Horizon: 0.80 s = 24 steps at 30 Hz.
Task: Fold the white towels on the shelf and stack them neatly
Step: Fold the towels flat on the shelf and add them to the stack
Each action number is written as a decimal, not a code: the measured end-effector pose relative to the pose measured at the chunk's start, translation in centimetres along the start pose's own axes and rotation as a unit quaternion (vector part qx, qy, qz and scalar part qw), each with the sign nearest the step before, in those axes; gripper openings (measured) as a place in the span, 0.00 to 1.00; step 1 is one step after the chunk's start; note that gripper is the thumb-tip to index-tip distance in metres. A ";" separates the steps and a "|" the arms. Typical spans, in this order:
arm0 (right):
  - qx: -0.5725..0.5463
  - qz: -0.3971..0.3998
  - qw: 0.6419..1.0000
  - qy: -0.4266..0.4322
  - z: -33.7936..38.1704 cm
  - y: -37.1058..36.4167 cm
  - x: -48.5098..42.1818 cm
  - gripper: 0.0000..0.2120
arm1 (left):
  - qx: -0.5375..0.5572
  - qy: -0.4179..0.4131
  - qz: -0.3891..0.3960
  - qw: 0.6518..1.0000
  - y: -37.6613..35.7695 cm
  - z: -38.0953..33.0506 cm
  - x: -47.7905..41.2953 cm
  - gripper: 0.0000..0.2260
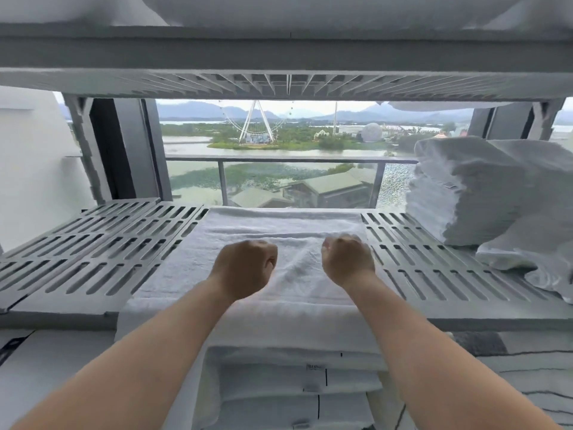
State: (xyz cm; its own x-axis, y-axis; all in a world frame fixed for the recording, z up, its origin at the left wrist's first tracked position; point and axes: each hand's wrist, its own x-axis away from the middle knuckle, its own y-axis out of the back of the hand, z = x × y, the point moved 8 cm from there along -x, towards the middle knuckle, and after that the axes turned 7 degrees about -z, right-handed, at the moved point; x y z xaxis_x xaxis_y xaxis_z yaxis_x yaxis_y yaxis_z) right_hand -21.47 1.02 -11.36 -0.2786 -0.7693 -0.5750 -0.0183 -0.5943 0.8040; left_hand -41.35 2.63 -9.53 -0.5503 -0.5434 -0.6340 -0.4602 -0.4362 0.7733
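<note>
A white towel (pixel 279 223) lies spread across the middle of the grey slotted shelf (pixel 108 240), and its near end hangs over the front edge. My left hand (pixel 245 268) and my right hand (pixel 347 262) are both above it with fingers curled. Each grips a raised fold of the towel that runs between them, with the fingertips hidden behind the knuckles. A stack of folded white towels (pixel 483 190) stands at the right end of the same shelf. It leans a little and rests on a loose crumpled towel (pixel 527 265).
More folded white towels (pixel 279 377) lie on the level below, right under my forearms. Another shelf (pixel 279 41) hangs close overhead with white linen on it. Behind the shelf is a window with a balcony railing. The shelf's left part shows bare slats.
</note>
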 end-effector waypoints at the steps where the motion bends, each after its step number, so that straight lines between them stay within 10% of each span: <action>1: -0.023 0.018 1.000 0.002 -0.4 -1.0 -1.1 0.14 | -0.007 0.009 -0.002 1.000 -1.1 0.9 -1.3 0.09; 6: -0.035 0.101 0.992 -0.071 -5.3 -4.8 -6.7 0.18 | -0.002 0.093 0.017 0.996 -8.1 6.3 -8.2 0.12; 13: -0.023 0.297 0.954 -0.042 -6.8 -11.9 -8.2 0.34 | 0.013 0.214 0.252 0.944 -18.0 12.8 -12.2 0.26; 20: 0.053 0.059 0.993 -0.085 -10.1 -9.5 -14.8 0.13 | -0.096 0.338 0.335 0.874 -18.7 13.3 -13.7 0.34; 24: 0.118 0.110 0.972 -0.169 -14.1 -11.7 -15.4 0.25 | -0.168 0.272 0.312 0.895 -18.7 10.1 -16.4 0.23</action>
State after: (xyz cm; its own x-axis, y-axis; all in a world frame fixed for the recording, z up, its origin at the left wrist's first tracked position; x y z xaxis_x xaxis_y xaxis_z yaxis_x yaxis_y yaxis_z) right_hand -3.39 16.52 -14.06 -0.5989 -0.7273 -0.3351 -0.1317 -0.3233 0.9371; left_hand -30.78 26.96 -13.75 -0.1639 -0.9852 -0.0498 0.1048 -0.0676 0.9922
